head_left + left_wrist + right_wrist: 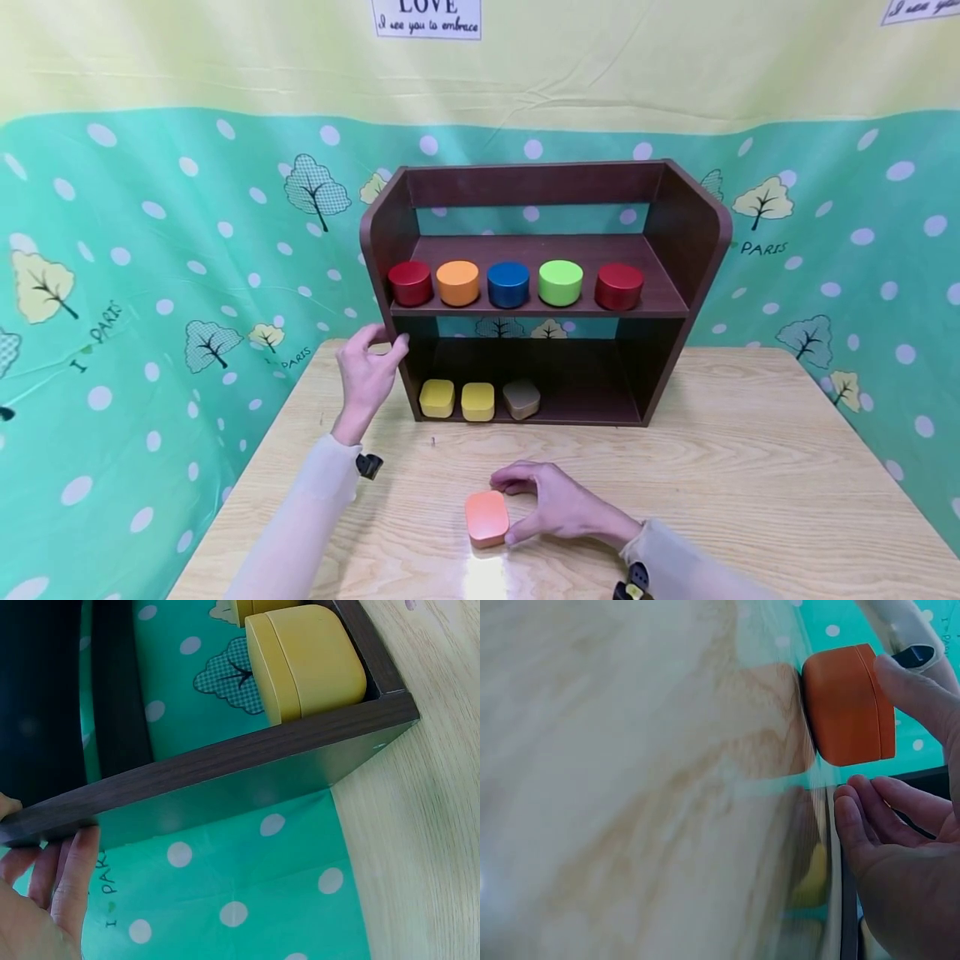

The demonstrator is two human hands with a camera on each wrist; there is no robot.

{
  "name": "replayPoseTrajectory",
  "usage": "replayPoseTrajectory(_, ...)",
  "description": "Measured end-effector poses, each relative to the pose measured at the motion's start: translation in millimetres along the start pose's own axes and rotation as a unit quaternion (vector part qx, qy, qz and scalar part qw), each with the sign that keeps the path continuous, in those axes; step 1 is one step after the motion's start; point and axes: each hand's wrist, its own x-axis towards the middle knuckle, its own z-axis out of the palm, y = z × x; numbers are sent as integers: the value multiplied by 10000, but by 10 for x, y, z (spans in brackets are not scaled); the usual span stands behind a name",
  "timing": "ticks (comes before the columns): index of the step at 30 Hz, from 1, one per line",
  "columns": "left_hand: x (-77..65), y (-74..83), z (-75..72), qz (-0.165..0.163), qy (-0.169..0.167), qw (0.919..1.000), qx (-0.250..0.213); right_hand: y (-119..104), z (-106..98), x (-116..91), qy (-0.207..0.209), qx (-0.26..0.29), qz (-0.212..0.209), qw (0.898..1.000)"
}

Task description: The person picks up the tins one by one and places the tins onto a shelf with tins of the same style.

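A dark brown two-tier shelf stands on the table. My left hand pinches the front edge of its left side panel, thumb inside and fingers outside. On the table in front lies an orange-pink rounded square box with a lid seam. Beside it is my right hand, its thumb at the box's lid edge. In the right wrist view, a gap separates the other fingers from the box.
Along the upper shelf stand round tins: red, orange, blue, green and another red. Below are two yellow boxes and a grey-brown box. A patterned cloth hangs behind the table.
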Motion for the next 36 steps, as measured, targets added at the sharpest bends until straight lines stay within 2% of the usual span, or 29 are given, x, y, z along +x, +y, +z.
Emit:
replayPoseTrajectory(11, 16, 29, 8, -28, 81, 9999, -99, -44, 38, 32, -6, -115, 251, 9996)
replayPoseTrajectory(36, 7, 4, 11, 94, 136, 9998, -77, -38, 110, 55, 5, 97, 53, 9999)
